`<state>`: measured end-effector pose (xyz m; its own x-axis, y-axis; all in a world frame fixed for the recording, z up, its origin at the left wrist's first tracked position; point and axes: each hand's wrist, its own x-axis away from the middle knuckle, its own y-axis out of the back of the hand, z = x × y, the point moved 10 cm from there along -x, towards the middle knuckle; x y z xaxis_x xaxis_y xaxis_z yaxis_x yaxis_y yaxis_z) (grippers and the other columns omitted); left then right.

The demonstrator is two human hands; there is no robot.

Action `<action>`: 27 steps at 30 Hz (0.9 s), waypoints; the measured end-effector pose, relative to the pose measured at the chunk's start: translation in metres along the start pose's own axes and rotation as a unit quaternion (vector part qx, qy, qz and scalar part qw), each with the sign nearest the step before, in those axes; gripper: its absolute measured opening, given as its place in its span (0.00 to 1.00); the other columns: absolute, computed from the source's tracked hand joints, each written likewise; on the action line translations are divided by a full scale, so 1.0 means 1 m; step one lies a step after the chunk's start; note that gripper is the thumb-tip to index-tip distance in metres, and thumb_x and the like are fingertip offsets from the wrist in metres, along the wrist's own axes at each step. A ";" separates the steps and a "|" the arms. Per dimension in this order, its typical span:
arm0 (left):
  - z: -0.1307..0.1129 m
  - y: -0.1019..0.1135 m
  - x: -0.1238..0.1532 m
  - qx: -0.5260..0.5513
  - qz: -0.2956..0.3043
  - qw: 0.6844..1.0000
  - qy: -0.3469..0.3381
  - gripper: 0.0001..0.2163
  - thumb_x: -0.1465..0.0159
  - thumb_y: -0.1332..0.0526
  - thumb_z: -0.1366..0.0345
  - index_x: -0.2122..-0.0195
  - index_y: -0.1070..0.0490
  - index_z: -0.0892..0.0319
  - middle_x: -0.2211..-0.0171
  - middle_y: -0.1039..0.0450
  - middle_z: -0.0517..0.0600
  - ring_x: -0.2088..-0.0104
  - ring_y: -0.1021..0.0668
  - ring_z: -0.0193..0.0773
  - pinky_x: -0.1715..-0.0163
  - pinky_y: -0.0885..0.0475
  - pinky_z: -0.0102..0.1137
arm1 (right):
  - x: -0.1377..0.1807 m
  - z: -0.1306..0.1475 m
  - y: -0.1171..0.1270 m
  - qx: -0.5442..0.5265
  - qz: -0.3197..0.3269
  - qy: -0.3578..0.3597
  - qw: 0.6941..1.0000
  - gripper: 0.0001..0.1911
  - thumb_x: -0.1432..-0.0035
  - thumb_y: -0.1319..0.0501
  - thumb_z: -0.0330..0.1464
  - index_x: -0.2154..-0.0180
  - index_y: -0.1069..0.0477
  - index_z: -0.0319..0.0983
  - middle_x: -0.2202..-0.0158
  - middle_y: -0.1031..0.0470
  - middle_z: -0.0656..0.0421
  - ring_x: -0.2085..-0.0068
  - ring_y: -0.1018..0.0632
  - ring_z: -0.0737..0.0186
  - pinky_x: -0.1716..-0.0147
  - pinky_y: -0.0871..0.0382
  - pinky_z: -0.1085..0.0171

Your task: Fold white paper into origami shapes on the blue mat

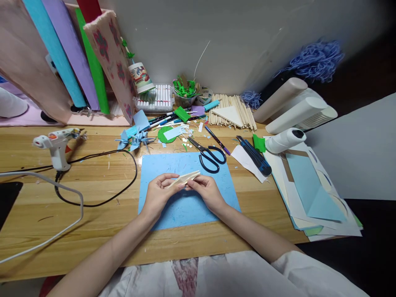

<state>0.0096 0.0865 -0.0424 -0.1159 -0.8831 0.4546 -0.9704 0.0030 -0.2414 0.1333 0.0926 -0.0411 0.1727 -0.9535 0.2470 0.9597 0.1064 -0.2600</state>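
Both of my hands meet over a blue paper sheet (pixel 185 165) lying on the wooden desk (pixel 93 194). My left hand (pixel 159 194) and my right hand (pixel 207 192) together pinch a small folded piece of cream paper (pixel 185 178), which points up and to the right. The fingers of both hands are closed on it. Black-handled scissors (pixel 210 159) lie just beyond my hands on the sheet's far edge.
A white glue gun (pixel 57 144) with a black cord (pixel 130 165) stands at the left. Markers (pixel 157 97), wooden sticks (pixel 232 109), a utility knife (pixel 255 154), paper scraps and rolls crowd the back. A stack of paper sheets (pixel 309 189) lies at the right.
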 end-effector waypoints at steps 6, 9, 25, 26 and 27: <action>-0.002 -0.001 0.001 0.011 -0.002 1.000 -0.008 0.15 0.56 0.30 0.66 0.68 0.30 0.63 0.74 0.23 0.48 0.74 0.23 0.31 0.72 0.31 0.22 | 0.001 -0.001 0.002 0.005 -0.024 -0.003 1.000 0.10 0.53 0.36 0.39 0.74 0.24 0.37 0.75 0.24 0.60 0.73 0.24 0.64 0.70 0.26 0.65; -0.001 -0.001 0.000 0.020 -0.002 1.000 -0.007 0.14 0.55 0.31 0.65 0.68 0.31 0.63 0.74 0.23 0.47 0.75 0.23 0.31 0.71 0.31 0.22 | 0.001 0.005 0.001 0.036 -0.016 0.014 0.999 0.11 0.52 0.37 0.39 0.74 0.24 0.37 0.75 0.25 0.59 0.73 0.24 0.64 0.71 0.27 0.66; -0.008 -0.010 0.000 -0.056 0.037 0.997 -0.031 0.17 0.53 0.33 0.63 0.63 0.32 0.63 0.74 0.24 0.49 0.72 0.22 0.36 0.69 0.28 0.28 | 0.008 0.032 0.006 0.172 -0.049 0.117 0.977 0.16 0.46 0.41 0.36 0.83 0.30 0.38 0.78 0.30 0.59 0.73 0.28 0.64 0.73 0.35 0.66; -0.007 -0.010 0.000 -0.054 0.035 0.997 -0.032 0.17 0.53 0.33 0.63 0.63 0.32 0.63 0.73 0.24 0.49 0.72 0.22 0.36 0.69 0.28 0.28 | 0.007 0.029 0.006 0.167 -0.045 0.107 0.979 0.15 0.47 0.41 0.36 0.83 0.29 0.38 0.78 0.29 0.59 0.73 0.28 0.64 0.73 0.35 0.66; -0.006 -0.009 -0.001 -0.048 0.034 0.998 -0.032 0.17 0.53 0.33 0.63 0.64 0.33 0.63 0.72 0.24 0.49 0.72 0.22 0.35 0.69 0.28 0.28 | 0.005 0.027 0.005 0.160 -0.037 0.098 0.982 0.14 0.48 0.40 0.36 0.82 0.28 0.38 0.77 0.29 0.59 0.73 0.28 0.64 0.73 0.35 0.66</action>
<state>0.0172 0.0902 -0.0350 -0.1712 -0.9073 0.3840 -0.9770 0.1062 -0.1847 0.1445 0.0956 -0.0161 0.0837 -0.9945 0.0624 0.9939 0.0878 0.0669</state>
